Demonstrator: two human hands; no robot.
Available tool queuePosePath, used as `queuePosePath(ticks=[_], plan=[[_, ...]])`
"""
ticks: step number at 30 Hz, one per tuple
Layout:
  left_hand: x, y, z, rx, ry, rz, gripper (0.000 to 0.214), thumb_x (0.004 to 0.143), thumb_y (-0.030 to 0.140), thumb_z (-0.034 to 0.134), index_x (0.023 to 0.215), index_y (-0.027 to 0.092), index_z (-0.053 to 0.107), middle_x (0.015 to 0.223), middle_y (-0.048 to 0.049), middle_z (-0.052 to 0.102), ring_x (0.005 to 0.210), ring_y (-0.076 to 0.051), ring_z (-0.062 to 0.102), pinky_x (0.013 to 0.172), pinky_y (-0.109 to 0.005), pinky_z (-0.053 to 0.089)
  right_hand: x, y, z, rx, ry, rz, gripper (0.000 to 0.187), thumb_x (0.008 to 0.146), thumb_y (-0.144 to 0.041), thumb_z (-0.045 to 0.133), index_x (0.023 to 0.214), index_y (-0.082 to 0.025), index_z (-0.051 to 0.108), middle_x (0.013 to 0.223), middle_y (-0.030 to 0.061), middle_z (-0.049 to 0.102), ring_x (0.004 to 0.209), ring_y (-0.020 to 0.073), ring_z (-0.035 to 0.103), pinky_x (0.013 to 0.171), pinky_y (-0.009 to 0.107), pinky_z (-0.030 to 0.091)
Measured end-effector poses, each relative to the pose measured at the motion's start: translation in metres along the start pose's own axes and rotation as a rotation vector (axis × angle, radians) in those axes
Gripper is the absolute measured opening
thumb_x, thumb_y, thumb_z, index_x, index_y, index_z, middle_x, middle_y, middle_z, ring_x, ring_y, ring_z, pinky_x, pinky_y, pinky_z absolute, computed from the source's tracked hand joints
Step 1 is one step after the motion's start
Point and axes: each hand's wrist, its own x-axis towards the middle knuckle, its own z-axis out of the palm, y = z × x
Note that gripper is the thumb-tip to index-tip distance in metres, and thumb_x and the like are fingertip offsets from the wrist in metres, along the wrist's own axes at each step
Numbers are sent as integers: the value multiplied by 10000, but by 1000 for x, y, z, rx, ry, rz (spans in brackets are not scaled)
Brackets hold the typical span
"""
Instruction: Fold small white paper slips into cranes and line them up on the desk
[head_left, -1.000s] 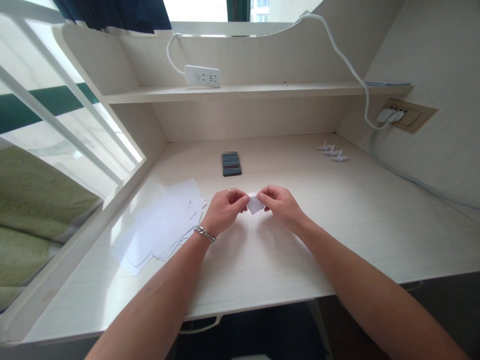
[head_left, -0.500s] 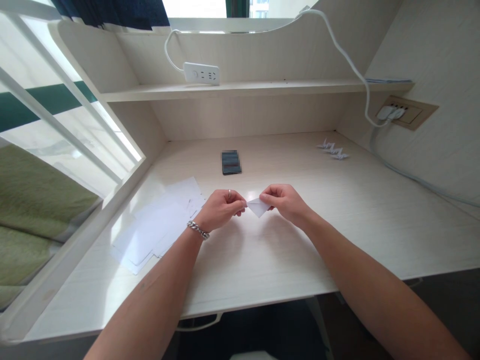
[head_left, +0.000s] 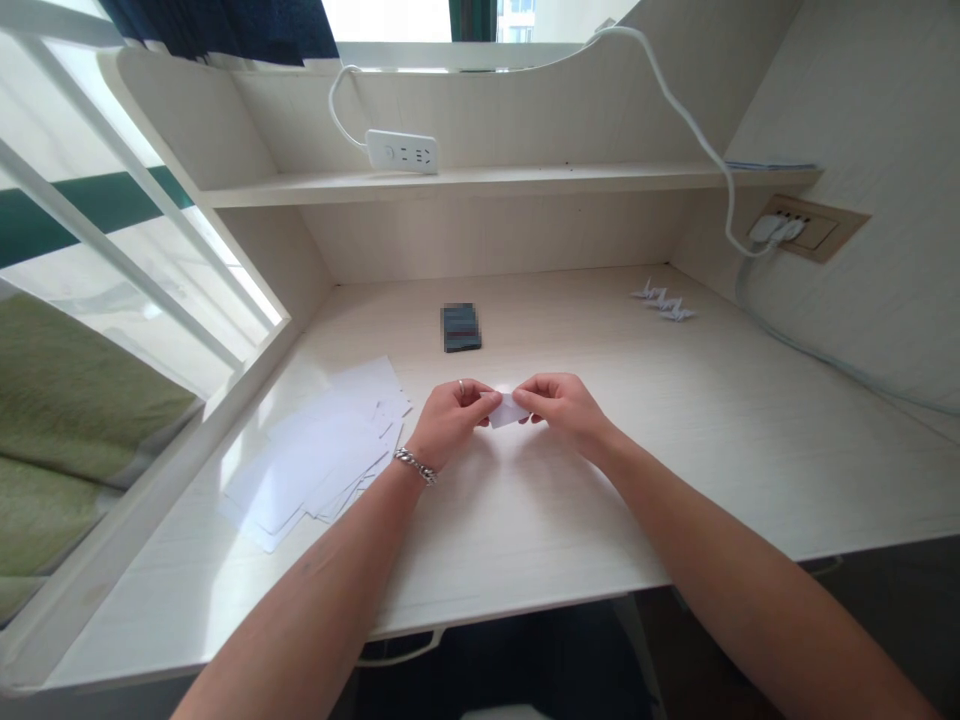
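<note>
A small folded piece of white paper (head_left: 507, 411) is held above the middle of the desk. My left hand (head_left: 454, 415), with a ring and a chain bracelet, pinches its left side between thumb and fingers. On the other side, my right hand (head_left: 561, 405) pinches the paper's right part. Both thumbs lie on top of it, close together, and partly cover its folds. Several small folded paper cranes (head_left: 664, 300) stand in a row at the back right of the desk.
Loose sheets of white paper (head_left: 322, 440) spread over the desk's left side. Behind my hands lies a dark, blurred-out flat item (head_left: 460, 327). A white power strip (head_left: 402, 151) sits on the shelf (head_left: 510, 180); its cable runs to a wall socket (head_left: 814, 228) at right.
My left hand has moved right, closer to my right hand, and now holds more of the paper's left side. Less of the paper shows, and its lower point is no longer visible.
</note>
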Motion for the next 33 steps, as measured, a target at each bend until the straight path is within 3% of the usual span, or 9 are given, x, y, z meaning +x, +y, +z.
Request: queuePosePath(ticks=[5,10,18,23,26,33], plan=[[2,-3,-2,-96,56,-35,334,650,430,770,700,131,631,665,-17,609,628,-124,569,616,-279,480,0,2,-1,-86,-85,24,208,794,-339,617,743,-155,698,632,35,667,614,146,607,609,260,456],[1,-3,-1,-75,26,-31,336,686,443,748,736,131,632,676,-23,627,629,-133,591,617,-281,483,-2,7,2,-139,-197,39,246,835,-358,575,739,-164,691,711,59,702,630,149,622,591,256,465],[-3,3,0,-30,-27,9,271,656,331,773,790,132,647,739,-28,643,668,-127,595,617,-252,469,-2,6,5,-106,-119,2,267,833,-398,598,736,-158,664,722,57,693,624,143,626,582,257,471],[-5,4,0,218,-101,-40,185,649,283,742,737,139,666,675,-25,647,627,-142,583,581,-260,441,-2,0,-1,-94,-53,-28,216,786,-366,660,865,-166,692,791,51,700,691,154,630,618,270,479],[-6,4,1,335,-136,-72,138,652,258,723,712,143,678,621,-8,628,583,-129,549,537,-247,390,0,-1,-4,-47,-57,-47,197,743,-333,704,825,-155,695,738,42,684,661,150,614,625,282,477],[-6,7,2,115,-58,4,205,696,308,723,733,127,636,685,-30,648,639,-131,592,611,-265,462,0,-4,-6,131,-5,45,225,682,-336,761,760,-145,670,654,32,659,635,154,618,633,301,494]])
